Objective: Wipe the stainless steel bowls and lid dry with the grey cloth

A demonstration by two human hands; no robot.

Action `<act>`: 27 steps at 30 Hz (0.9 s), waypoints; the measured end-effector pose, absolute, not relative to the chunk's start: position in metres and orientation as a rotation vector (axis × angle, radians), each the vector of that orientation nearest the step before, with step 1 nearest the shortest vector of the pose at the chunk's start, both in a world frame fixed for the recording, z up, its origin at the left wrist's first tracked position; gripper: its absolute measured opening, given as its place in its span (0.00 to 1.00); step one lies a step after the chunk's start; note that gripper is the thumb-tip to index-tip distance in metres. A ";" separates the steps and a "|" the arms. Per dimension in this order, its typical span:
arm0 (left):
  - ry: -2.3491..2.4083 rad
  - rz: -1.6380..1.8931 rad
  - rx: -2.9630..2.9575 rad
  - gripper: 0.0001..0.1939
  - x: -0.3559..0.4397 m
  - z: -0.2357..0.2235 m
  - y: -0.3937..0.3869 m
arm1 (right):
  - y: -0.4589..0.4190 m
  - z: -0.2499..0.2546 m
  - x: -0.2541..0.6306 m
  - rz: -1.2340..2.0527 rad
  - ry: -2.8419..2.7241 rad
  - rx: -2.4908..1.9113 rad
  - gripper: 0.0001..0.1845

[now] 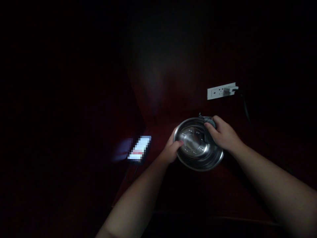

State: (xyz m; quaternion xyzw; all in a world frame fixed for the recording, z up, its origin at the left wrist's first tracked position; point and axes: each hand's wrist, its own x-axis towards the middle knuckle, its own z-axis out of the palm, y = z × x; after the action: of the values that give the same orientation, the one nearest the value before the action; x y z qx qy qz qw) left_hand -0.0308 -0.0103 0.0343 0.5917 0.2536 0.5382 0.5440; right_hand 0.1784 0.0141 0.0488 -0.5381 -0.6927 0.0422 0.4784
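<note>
A shiny steel bowl (192, 141) is tilted so that its inside faces me. My left hand (172, 147) grips its left rim, with the thumb over the inner wall and the other fingers behind it. A dark grey patterned cloth (210, 123) is bunched in my right hand (222, 134), pressed over the bowl's upper right rim. Part of the cloth hangs down inside the bowl. My right fingertips are mostly hidden behind the cloth and rim.
A lit phone (140, 148) with a blurred screen stands at the left, a thin cable below it. On the back wall is a white power socket (221, 91) with a plug and a dark cord (245, 107). The dark red surface (198, 198) has its front edge below; the surroundings are very dark.
</note>
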 end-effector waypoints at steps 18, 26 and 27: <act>0.626 1.293 1.415 0.33 -0.027 0.035 -0.012 | 0.014 0.049 0.179 0.119 -1.661 -1.293 0.13; 0.620 1.285 1.424 0.33 -0.027 0.034 -0.012 | 0.014 0.049 0.178 0.142 -1.648 -1.284 0.13; 0.616 1.284 1.423 0.33 -0.027 0.033 -0.011 | 0.014 0.049 0.179 0.142 -1.652 -1.281 0.13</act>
State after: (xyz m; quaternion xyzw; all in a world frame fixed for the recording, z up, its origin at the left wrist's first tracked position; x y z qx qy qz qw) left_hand -0.0271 -0.0113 0.0333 0.5972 0.2586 0.5390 0.5348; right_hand 0.1785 0.0139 0.0491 -0.5294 -0.6830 0.0589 0.4997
